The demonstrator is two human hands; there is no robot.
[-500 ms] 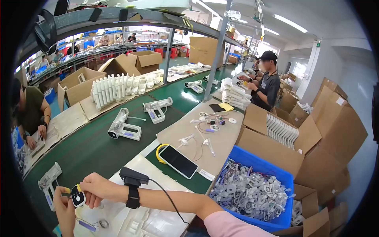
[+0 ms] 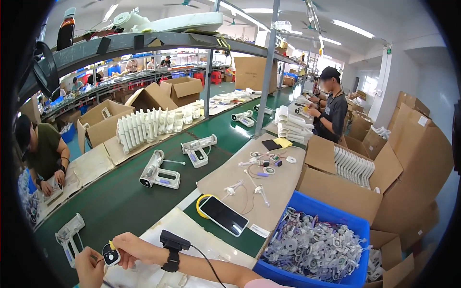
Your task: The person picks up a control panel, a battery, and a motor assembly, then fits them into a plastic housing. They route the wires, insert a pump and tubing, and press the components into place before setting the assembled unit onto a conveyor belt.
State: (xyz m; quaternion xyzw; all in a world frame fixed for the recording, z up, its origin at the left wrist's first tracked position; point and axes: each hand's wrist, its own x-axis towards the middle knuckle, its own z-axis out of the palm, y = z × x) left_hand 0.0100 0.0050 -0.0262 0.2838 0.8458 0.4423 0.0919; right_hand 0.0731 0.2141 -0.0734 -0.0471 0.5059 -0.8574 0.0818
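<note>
Low at the left, a small black-and-white panel with rounded corners (image 2: 111, 256) is held up between my hands. My right hand (image 2: 132, 248) pinches its upper right edge, where a small yellow piece shows. At its left edge the curled fingers of my left hand (image 2: 90, 266) press close, beside a thin dark wire. A black strap with a box and a cable (image 2: 171, 249) circles my right wrist. Under my hands lies a pale work sheet (image 2: 192, 225). A white handheld housing (image 2: 70, 237) lies on the green conveyor just beyond my left hand.
Two clear-and-white housings (image 2: 158, 173) lie on the green conveyor (image 2: 115, 192). A phone (image 2: 224, 215) and wired parts (image 2: 261, 163) sit to the right. A blue bin (image 2: 362, 230) holds many small parts. Cartons (image 2: 343, 180) stand beyond it. Co-workers (image 2: 331, 108) work nearby.
The whole view has shifted, so the scene sits lower and further right. The panel stays between my hands and has turned slightly. The purple part hanging below my hands has dropped out of sight.
</note>
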